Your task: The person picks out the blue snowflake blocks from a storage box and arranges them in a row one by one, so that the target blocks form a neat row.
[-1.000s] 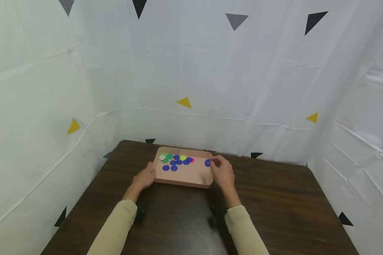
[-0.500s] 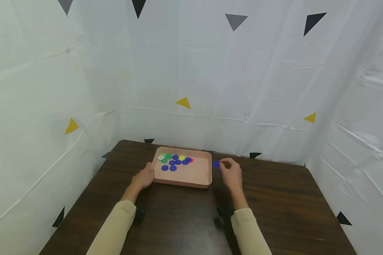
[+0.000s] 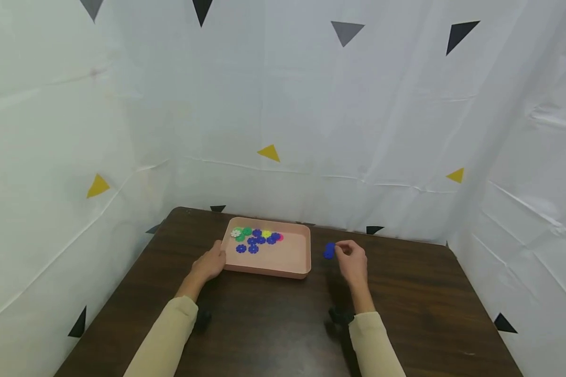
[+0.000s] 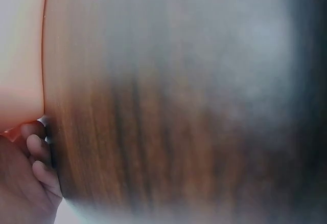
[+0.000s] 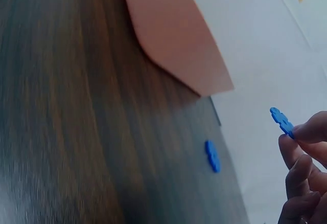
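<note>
A pink tray [image 3: 287, 257] lies on the table, with several flower-shaped plastic discs [image 3: 253, 249] in its left half: blue, green, white, yellow and pink. My left hand [image 3: 209, 262] grips the tray at its left front corner. In the left wrist view its fingers [image 4: 43, 173] curl in beside the tray wall. Right of the tray, my right hand [image 3: 354, 262] pinches a blue flower disc [image 5: 282, 121] between thumb and forefinger, above the table. Another blue flower disc [image 5: 212, 156] lies on the table just below it.
The dark wooden table [image 3: 264, 324] reaches back to a white curtain [image 3: 311, 104] with grey, black and yellow triangles. More curtain hangs at the left and right. The tray stands near the table's back edge.
My right hand has moved right, from the tray's right edge to over the bare table, carrying the blue flower disc. A second blue disc now shows on the table there. My left hand stays at the tray.
</note>
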A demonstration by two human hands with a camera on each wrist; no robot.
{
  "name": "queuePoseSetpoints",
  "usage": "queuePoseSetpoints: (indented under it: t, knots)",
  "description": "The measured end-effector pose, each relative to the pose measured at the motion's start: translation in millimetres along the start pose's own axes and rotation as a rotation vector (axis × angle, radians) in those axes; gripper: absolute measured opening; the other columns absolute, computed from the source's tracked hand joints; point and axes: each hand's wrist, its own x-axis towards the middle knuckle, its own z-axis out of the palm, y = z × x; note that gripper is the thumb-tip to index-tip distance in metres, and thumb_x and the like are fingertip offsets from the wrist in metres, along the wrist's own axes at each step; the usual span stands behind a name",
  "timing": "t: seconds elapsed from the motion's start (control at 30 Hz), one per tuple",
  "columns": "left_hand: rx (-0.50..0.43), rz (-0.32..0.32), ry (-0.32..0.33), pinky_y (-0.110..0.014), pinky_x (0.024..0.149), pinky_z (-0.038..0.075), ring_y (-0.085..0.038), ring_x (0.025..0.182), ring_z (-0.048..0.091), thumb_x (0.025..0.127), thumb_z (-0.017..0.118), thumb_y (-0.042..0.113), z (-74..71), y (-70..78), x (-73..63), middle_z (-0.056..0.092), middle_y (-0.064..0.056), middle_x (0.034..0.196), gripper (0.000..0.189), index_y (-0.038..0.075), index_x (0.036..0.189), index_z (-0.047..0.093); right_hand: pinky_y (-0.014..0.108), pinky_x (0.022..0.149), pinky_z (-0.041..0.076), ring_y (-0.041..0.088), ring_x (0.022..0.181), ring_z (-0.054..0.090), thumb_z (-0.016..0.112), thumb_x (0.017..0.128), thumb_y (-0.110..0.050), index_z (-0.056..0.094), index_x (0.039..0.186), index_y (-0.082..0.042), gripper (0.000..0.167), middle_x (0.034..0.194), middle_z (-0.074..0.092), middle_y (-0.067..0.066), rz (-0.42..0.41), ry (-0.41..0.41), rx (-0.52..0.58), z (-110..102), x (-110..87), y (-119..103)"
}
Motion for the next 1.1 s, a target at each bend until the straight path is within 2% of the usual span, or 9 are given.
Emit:
queuePoseSetpoints:
  t: [0.23, 0.5, 0.73, 0.93, 1.1]
  knots:
    - [-0.003, 0.003, 0.008, -0.072, 0.116, 0.034, -0.048, 0.136, 0.055, 0.114, 0.024, 0.033, -5.4, -3.2, 1.3, 0.045, -0.029, 0.163, 0.06, 0.006, 0.167, 0.019, 0.036, 0.077, 0.046, 0.033, 0.101, 0.068, 0.069, 0.104, -0.028, 0.077, 0.119, -0.009, 0.025, 0.114, 0.079, 0.017, 0.029, 0.01, -0.005, -10, 2.8, 13]
    - [-0.003, 0.01, -0.008, -0.07, 0.114, 0.039, -0.045, 0.129, 0.059, 0.114, 0.025, 0.033, 1.0, -3.9, -2.5, 0.049, -0.028, 0.159, 0.059, 0.005, 0.166, 0.023, 0.035, 0.076, 0.046, 0.033, 0.103, 0.069, 0.069, 0.105, -0.031, 0.079, 0.118, -0.01, 0.027, 0.118, 0.079, 0.017, 0.12, 0.042, -0.044, -28, 2.5, 37]
    - [0.002, 0.043, 0.02, -0.07, 0.113, 0.039, -0.046, 0.132, 0.059, 0.114, 0.025, 0.034, 0.2, -5.4, 0.2, 0.05, -0.027, 0.16, 0.058, 0.006, 0.165, 0.024, 0.034, 0.075, 0.046, 0.031, 0.098, 0.067, 0.069, 0.104, -0.028, 0.077, 0.115, -0.006, 0.027, 0.115, 0.079, 0.019, 0.13, 0.075, -0.038, -30, 8.3, 50]
    - [0.007, 0.032, 0.009, -0.07, 0.113, 0.039, -0.047, 0.133, 0.058, 0.115, 0.025, 0.034, -2.1, -3.0, 0.6, 0.048, -0.029, 0.161, 0.06, 0.005, 0.167, 0.02, 0.038, 0.076, 0.047, 0.033, 0.104, 0.068, 0.067, 0.104, -0.032, 0.077, 0.119, -0.011, 0.028, 0.122, 0.078, 0.016, 0.163, 0.03, -0.085, -25, 13.5, 56]
    - [0.013, 0.019, 0.005, -0.07, 0.115, 0.037, -0.047, 0.136, 0.056, 0.115, 0.024, 0.034, 1.0, -3.3, 0.6, 0.046, -0.029, 0.163, 0.06, 0.006, 0.167, 0.019, 0.044, 0.076, 0.049, 0.033, 0.104, 0.068, 0.065, 0.104, -0.036, 0.077, 0.12, -0.015, 0.029, 0.121, 0.077, 0.011, 0.193, -0.013, -0.126, -17, 20.0, 57]
